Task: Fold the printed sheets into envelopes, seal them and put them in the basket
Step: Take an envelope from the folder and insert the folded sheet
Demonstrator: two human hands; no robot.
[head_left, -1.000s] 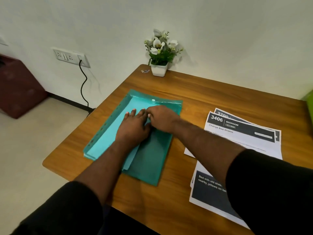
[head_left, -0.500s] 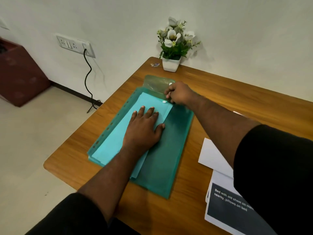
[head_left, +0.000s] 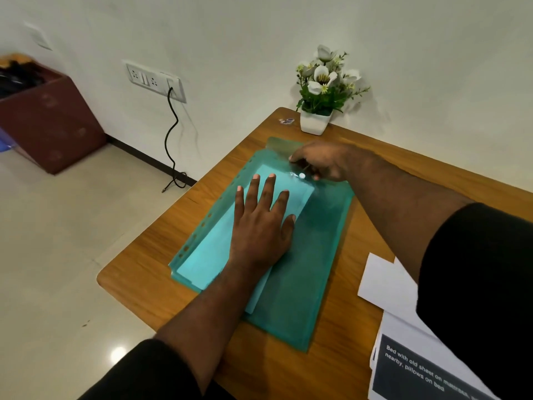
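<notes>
Wooden tabletop (head_left: 375, 174) fills mid-frame, carrying a green folder (head_left: 302, 269). Left hand (head_left: 259, 223) presses flat, grip released; right hand (head_left: 323, 163) pinches its flap. Printed sheets (head_left: 409, 342) wait lower right. Best lift slowly, keeping steady pressure.

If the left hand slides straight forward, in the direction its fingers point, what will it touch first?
Probably the white snap button and the right hand that holds the open flap of the green folder. The left hand lies flat, its fingers pointing toward them; height is hard to judge.
</notes>
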